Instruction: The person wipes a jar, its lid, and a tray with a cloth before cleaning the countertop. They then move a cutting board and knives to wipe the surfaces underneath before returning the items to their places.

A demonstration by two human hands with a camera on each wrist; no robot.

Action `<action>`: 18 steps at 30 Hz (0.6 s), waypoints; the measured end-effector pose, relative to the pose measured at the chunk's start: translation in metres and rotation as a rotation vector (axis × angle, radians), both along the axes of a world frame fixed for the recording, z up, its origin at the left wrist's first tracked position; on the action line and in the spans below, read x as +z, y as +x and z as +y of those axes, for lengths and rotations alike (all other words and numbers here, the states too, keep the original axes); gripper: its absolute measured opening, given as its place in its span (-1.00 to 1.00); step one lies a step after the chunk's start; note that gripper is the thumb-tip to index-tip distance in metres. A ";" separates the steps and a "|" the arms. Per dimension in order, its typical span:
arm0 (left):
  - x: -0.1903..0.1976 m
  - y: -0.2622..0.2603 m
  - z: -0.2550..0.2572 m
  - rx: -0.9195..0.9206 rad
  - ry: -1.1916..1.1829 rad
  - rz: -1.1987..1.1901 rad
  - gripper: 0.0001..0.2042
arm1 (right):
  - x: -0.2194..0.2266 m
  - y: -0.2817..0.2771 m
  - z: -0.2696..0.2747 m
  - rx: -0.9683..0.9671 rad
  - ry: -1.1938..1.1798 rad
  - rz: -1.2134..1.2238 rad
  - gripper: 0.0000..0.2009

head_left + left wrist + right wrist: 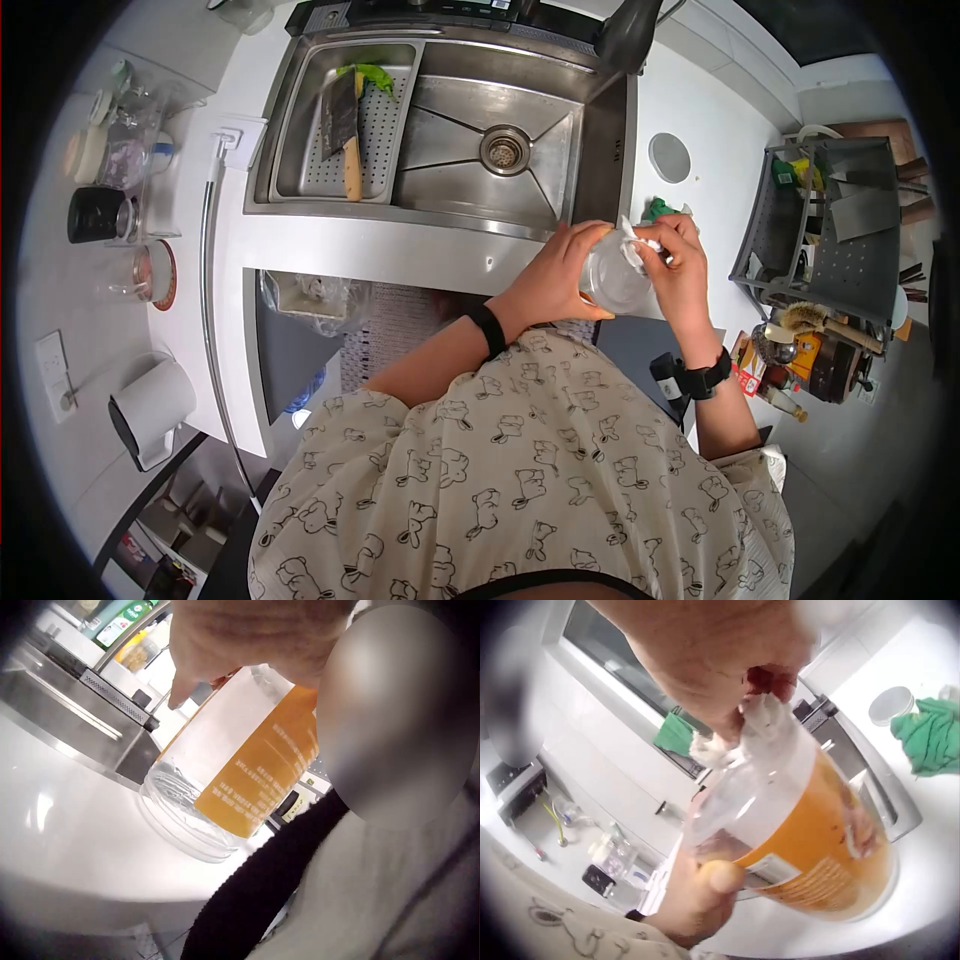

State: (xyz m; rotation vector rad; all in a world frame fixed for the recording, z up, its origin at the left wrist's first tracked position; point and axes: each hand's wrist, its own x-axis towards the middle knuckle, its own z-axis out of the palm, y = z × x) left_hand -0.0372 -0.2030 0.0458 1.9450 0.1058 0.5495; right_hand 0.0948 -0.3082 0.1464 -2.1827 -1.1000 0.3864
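Note:
My left hand [545, 280] grips a clear plastic jar [612, 284] around its side, thumb and fingers on opposite walls. In the left wrist view the jar's orange label [259, 765] with pale print faces the camera, and the jar tilts over the white counter. My right hand [682, 268] pinches a crumpled white tissue [769, 718] at the jar's rim. The right wrist view shows the tissue bunched under those fingertips, against the clear upper wall. Beyond the jar, a green cloth [934, 736] and a round grey lid [669, 158] lie on the counter.
Ahead is a steel sink [430, 212]; its perforated tray [290, 180] holds a cleaver [342, 125] and green peppers [375, 77]. A dark dish rack [765, 215] stands at the right. A white kettle [155, 410] and a metal pole [208, 280] are at the left.

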 end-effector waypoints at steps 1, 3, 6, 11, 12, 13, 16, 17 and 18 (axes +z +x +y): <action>-0.001 0.000 -0.001 0.005 -0.027 -0.016 -0.04 | -0.002 -0.005 0.002 -0.005 0.004 0.002 -0.77; -0.001 -0.001 -0.001 0.002 -0.047 -0.028 -0.05 | -0.006 -0.018 0.008 0.029 0.027 -0.017 -0.76; 0.001 0.001 0.003 -0.042 -0.049 0.033 -0.10 | -0.007 -0.035 0.007 0.181 0.088 0.018 -0.77; 0.001 0.001 0.002 -0.023 -0.086 0.001 -0.15 | 0.007 -0.047 -0.025 0.362 0.001 0.068 -0.75; 0.005 0.001 0.000 -0.007 -0.120 0.046 -0.14 | 0.008 -0.043 -0.036 0.354 -0.002 0.070 -0.75; 0.007 0.001 0.000 0.004 -0.102 0.024 -0.10 | 0.008 -0.039 -0.047 0.352 -0.009 0.066 -0.74; 0.006 0.000 0.001 -0.003 -0.055 0.013 -0.05 | 0.004 -0.022 -0.066 0.324 -0.024 0.026 -0.73; 0.005 0.000 0.001 -0.006 -0.054 0.015 -0.05 | 0.002 -0.017 -0.067 0.178 -0.017 0.112 -0.74; 0.006 0.000 0.001 0.001 -0.044 0.013 -0.05 | 0.000 -0.012 -0.069 0.027 -0.009 0.198 -0.75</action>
